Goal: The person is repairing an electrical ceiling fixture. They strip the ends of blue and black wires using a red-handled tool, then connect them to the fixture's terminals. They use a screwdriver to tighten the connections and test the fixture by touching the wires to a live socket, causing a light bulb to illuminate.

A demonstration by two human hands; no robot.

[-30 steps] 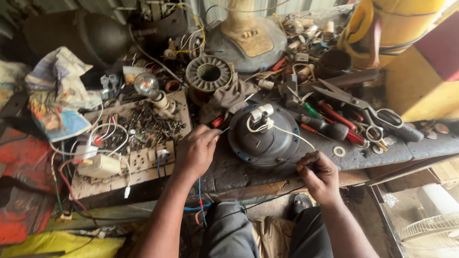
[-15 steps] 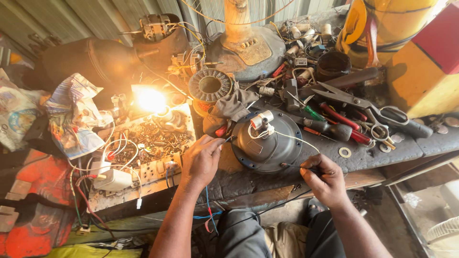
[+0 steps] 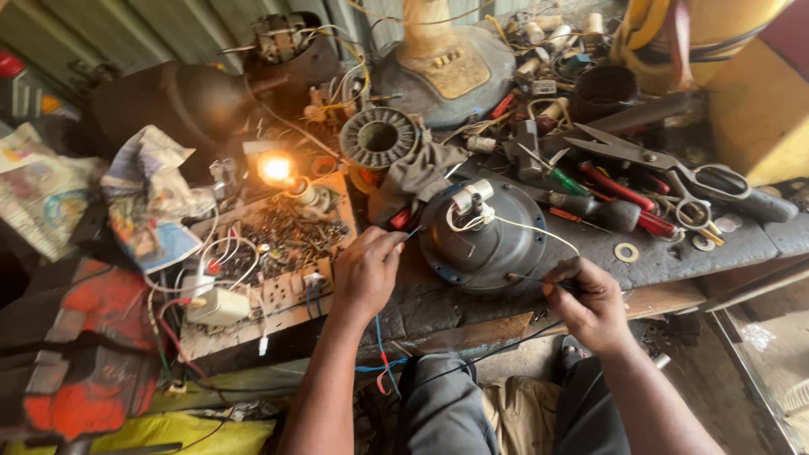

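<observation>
A dark round motor housing (image 3: pixel 484 240) lies on the workbench, with a white capacitor (image 3: pixel 472 195) and pale wires on top. My left hand (image 3: pixel 364 271) pinches a thin wire probe against the housing's left rim. My right hand (image 3: pixel 586 299) pinches another thin wire probe at the housing's lower right edge. A bare bulb (image 3: pixel 276 167) glows on a wooden test board (image 3: pixel 278 295) left of the housing.
Large scissors (image 3: pixel 666 164), red-handled screwdrivers (image 3: pixel 619 190), a copper-wound stator ring (image 3: pixel 377 137) and a fan base (image 3: pixel 447 67) crowd the back of the bench. Crumpled paper (image 3: pixel 147 202) lies at left. A washer (image 3: pixel 626 251) rests right of the housing.
The bulb was dark a second ago, flared brightly, and now glows dimmer. Both hands stay at the housing's rim; the view has shifted closer.
</observation>
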